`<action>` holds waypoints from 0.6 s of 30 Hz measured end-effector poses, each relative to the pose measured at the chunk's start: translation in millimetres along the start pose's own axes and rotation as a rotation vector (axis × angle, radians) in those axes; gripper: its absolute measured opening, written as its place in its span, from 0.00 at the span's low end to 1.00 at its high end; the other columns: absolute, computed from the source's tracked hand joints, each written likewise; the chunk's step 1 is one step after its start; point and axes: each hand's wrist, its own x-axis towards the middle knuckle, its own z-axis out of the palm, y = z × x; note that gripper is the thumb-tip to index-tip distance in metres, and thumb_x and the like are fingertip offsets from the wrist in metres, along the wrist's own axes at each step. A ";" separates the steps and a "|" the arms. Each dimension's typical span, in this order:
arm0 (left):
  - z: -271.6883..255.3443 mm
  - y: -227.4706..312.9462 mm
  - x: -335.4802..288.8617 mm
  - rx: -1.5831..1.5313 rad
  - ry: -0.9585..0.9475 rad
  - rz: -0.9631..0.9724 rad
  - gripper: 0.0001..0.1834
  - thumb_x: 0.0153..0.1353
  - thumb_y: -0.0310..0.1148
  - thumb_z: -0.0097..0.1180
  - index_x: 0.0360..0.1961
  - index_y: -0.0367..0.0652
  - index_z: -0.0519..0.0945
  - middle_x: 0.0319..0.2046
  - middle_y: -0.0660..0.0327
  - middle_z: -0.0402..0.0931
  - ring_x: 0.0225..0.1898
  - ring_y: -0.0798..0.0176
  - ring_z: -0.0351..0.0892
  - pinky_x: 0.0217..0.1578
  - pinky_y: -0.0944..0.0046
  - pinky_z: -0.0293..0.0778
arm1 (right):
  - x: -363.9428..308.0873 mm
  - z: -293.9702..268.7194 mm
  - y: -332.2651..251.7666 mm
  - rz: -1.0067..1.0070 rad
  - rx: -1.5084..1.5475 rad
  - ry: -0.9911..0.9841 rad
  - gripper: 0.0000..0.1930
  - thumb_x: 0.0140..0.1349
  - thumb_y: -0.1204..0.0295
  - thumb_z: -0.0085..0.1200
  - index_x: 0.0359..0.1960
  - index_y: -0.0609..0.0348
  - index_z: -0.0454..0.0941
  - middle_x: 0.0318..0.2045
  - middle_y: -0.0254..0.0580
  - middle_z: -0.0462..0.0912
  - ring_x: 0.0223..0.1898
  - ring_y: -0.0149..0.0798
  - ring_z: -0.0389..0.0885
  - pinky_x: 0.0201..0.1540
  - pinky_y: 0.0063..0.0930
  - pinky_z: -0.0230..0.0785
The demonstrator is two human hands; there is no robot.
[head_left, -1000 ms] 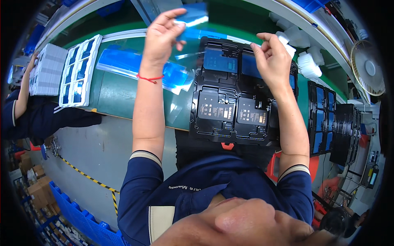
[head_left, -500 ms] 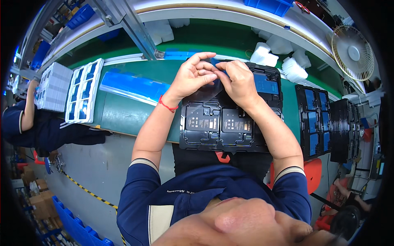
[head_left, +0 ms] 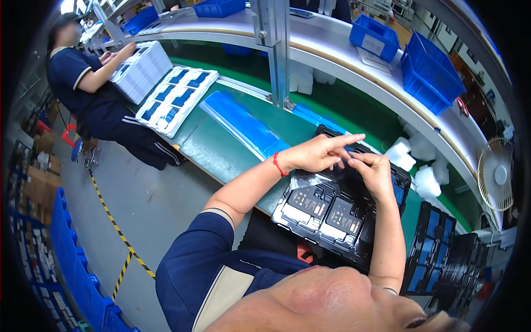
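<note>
A black plastic tray [head_left: 282, 213] lies on the green bench in front of me, with flat black battery packs [head_left: 310, 202] in its compartments. Above its far part my two hands meet at the fingertips. My left hand [head_left: 321, 153] has its index finger stretched out to the right and the others curled. My right hand [head_left: 373, 172] is closed, thumb against fingers, beside the left fingertips. Whatever is pinched there is too small to make out. Below my left hand a glossy clear film [head_left: 314, 181] shows over the tray; whether a hand holds it I cannot tell.
Blue film strips [head_left: 243, 124] lie left of the tray. Beyond them are a white tray of blue pieces [head_left: 177, 99] and a white tray stack [head_left: 142, 69], where a co-worker [head_left: 74, 72] stands. More black trays [head_left: 428, 249] sit right; blue bins [head_left: 428, 72] occupy the shelf.
My view has swung left, so the bench appears tilted and the co-worker shows more fully. My left index finger has straightened; my hands remain together over the tray.
</note>
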 end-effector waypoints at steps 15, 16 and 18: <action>-30.1 -37.4 6.4 -0.452 0.483 -0.310 0.20 0.59 0.18 0.54 0.54 0.33 0.73 0.38 0.49 0.81 0.41 0.58 0.82 0.44 0.66 0.77 | 12.0 -50.8 24.1 0.191 0.544 0.373 0.08 0.58 0.68 0.61 0.29 0.60 0.81 0.17 0.28 0.73 0.17 0.23 0.66 0.23 0.20 0.61; -34.7 -46.5 7.5 -0.492 0.502 -0.287 0.18 0.58 0.19 0.54 0.51 0.32 0.74 0.37 0.50 0.81 0.40 0.58 0.82 0.44 0.64 0.78 | 13.0 -56.0 29.0 0.158 0.591 0.381 0.08 0.59 0.68 0.61 0.27 0.60 0.80 0.16 0.28 0.72 0.16 0.23 0.66 0.22 0.20 0.61; -40.2 -53.2 7.7 -0.645 0.592 -0.246 0.15 0.57 0.18 0.54 0.47 0.32 0.76 0.34 0.52 0.80 0.38 0.57 0.82 0.43 0.59 0.80 | 14.3 -58.2 24.4 0.148 0.607 0.485 0.12 0.61 0.68 0.59 0.22 0.59 0.77 0.13 0.28 0.69 0.14 0.23 0.65 0.18 0.19 0.59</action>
